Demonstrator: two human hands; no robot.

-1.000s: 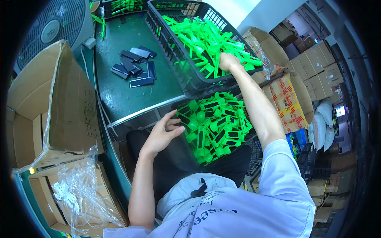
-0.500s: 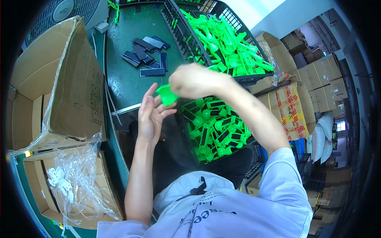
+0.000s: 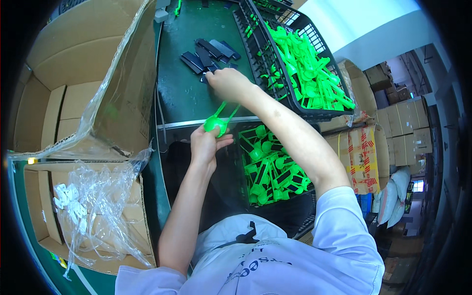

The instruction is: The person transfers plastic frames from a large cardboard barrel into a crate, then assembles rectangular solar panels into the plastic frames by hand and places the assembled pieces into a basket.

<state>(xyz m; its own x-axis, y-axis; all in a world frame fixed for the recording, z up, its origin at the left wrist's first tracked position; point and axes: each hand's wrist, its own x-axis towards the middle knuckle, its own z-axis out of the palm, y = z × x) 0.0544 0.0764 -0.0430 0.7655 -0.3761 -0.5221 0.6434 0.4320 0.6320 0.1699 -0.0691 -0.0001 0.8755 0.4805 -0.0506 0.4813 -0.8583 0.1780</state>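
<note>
My left hand (image 3: 210, 144) is closed round a bright green plastic piece (image 3: 214, 125), its rounded cup between thumb and fingers. Two thin prongs of that piece point up toward the table. Above it, my right hand (image 3: 230, 84) reaches over the green tabletop with its fingers pinched at the near edge of a loose pile of dark rectangular plates (image 3: 210, 51). A dark plate (image 3: 203, 79) shows at the fingertips, mostly covered by the hand.
A black crate (image 3: 280, 81) heaped with green pieces stands at the table's right. Below it, another container holds green pieces with dark plates fitted (image 3: 275, 169). Two open cardboard boxes (image 3: 123, 93) line the left, the nearer one with clear plastic wrap (image 3: 105, 206).
My right hand has left the green piece and moved up to the dark plates. The green piece stays in my left hand, its prongs now showing. The view has shifted slightly.
</note>
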